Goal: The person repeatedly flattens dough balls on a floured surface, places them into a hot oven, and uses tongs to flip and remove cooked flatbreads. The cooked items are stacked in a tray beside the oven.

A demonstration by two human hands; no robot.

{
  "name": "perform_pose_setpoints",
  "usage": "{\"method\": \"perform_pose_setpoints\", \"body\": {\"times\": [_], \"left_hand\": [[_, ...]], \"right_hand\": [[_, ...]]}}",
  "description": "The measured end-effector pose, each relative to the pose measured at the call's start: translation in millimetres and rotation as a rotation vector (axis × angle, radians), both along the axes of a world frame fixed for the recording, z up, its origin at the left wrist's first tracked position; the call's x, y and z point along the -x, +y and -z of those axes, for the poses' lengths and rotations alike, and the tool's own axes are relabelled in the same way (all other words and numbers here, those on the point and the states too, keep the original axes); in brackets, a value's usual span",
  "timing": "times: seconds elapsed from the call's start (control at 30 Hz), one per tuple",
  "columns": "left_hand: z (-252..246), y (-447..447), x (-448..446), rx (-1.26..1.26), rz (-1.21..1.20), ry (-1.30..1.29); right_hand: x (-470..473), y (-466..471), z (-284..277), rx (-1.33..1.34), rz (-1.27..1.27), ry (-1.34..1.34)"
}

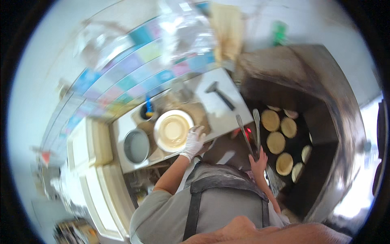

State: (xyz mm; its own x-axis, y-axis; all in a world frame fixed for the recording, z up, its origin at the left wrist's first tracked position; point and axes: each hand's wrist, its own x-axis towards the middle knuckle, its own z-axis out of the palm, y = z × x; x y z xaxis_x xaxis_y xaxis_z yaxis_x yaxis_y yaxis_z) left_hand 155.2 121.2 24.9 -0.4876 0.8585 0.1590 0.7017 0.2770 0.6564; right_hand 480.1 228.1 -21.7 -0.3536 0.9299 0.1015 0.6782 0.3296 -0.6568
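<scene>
My left hand (pixel 193 142), in a thin white glove, is at the right rim of a white bowl (pixel 157 138) of pale, wet-looking batter or dough; its fingers are apart, and whether it touches the rim is unclear. Bare, my right hand (pixel 258 162) grips metal tongs (pixel 243 134) near their joined end, their two slotted tips spread and pointing away from me. Right of the tongs, several round flatbreads (pixel 275 142) lie on the dark cooking surface (pixel 294 148) of a deep oven or griddle; some look browned, others paler.
A scraper-like tool (pixel 221 96) with a dark handle lies on the white worktop (pixel 213 117). Left of the bowl are a round grey metal pan (pixel 136 146) and a dark container with a blue-handled brush (pixel 149 106). Cream plastic bins (pixel 105 195) stand at left; the oven's worn rim (pixel 307 65) curves at right.
</scene>
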Motion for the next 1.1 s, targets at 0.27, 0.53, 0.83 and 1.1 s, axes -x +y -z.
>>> {"method": "perform_pose_setpoints", "body": {"times": [0.27,0.53,0.83,1.1], "left_hand": [[-75,-227,89,0.057,-0.606,0.312],[-173,-523,95,0.501,-1.422,0.170],[-174,-490,133,0.537,-1.045,0.248],[-241,-517,162,0.496,-0.656,0.552]], "right_hand": [[267,104,55,-0.099,-0.243,-0.250],[314,73,58,-0.556,-0.025,-0.383],[485,15,-10,0.861,-0.717,0.598],[498,17,-12,0.693,-0.670,0.421]]}}
